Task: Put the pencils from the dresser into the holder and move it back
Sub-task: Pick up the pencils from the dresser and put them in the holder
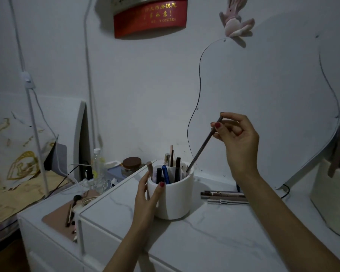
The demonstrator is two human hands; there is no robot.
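Bare forearms, no sleeves; red-painted nails, left hand (pixel 148 195), right hand (pixel 237 134).

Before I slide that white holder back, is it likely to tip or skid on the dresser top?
Probably steady if pushed low: the holder is a squat cylinder with a broad base. It may skid, since the marble-look dresser top appears smooth. The tall pens make it somewhat top-heavy, and the right hand has a pencil angled into it, so keep the left hand on its side.

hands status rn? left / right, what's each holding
Left hand: wrapped around the side of the white holder, steadying it.
Right hand: pinched shut on a grey pencil, whose lower tip is inside the holder.
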